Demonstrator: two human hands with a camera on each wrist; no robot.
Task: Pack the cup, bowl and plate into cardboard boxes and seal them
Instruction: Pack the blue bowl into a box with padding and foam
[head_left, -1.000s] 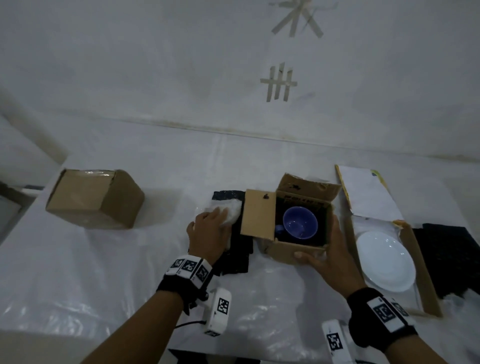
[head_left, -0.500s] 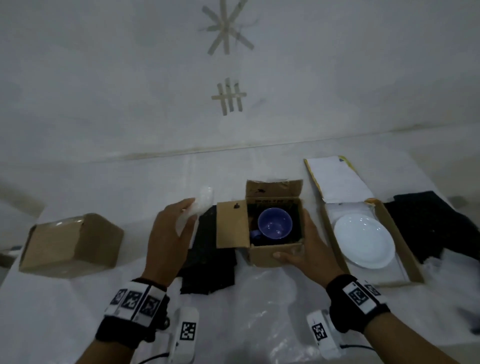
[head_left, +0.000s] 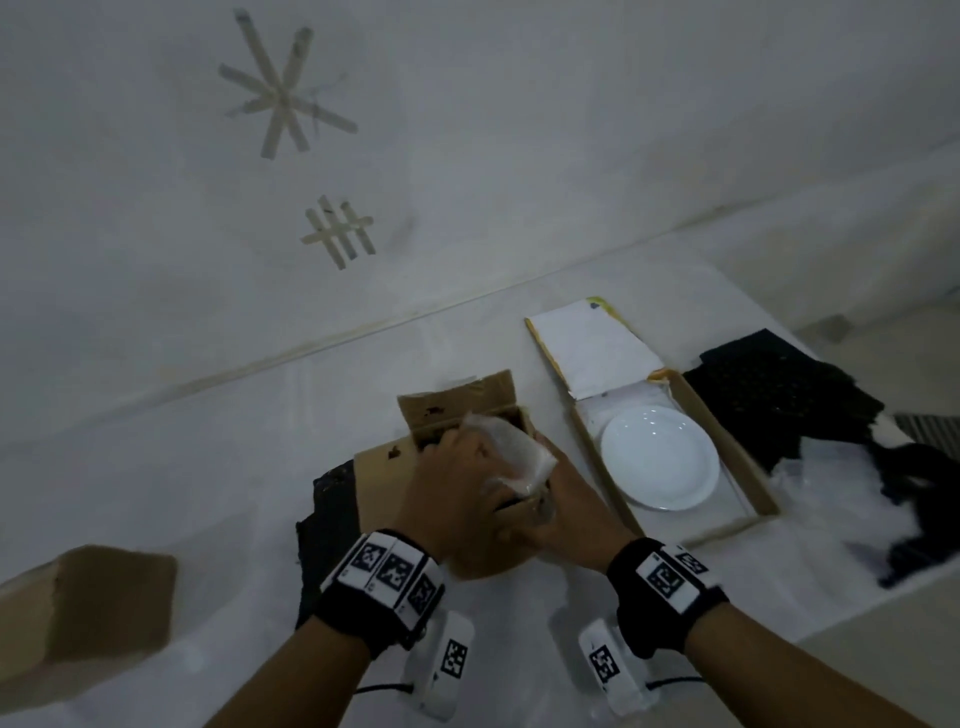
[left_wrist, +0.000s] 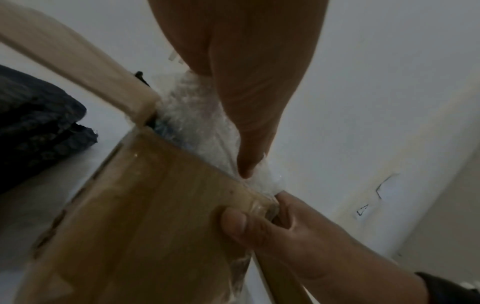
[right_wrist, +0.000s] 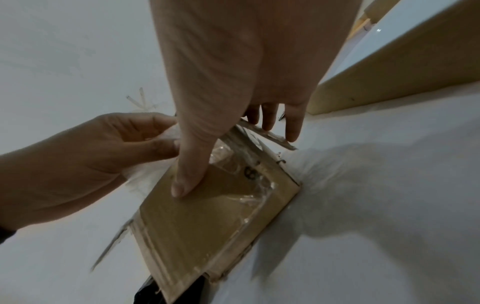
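A small open cardboard box (head_left: 457, 402) stands at the table's middle. My left hand (head_left: 452, 488) holds a folded piece of bubble wrap (head_left: 511, 447) over its opening, pressing it in, so the cup inside is hidden. In the left wrist view the bubble wrap (left_wrist: 192, 115) sits pushed down behind the box wall (left_wrist: 155, 205). My right hand (head_left: 571, 514) grips the box's near right corner, its thumb (right_wrist: 192, 160) on the front face (right_wrist: 207, 222) and its fingers round the side. The white plate (head_left: 660, 457) lies in an open flat box (head_left: 724, 436) to the right.
A closed cardboard box (head_left: 88, 608) sits at the near left. A black foam sheet (head_left: 332, 519) lies left of the small box, and more black foam (head_left: 769, 395) lies beyond the flat box on the right. The wall runs close behind the table.
My left hand lifted the bubble wrap off the black foam and carried it right, over the small box's opening. The blue cup is now covered. My right hand stayed on the box.
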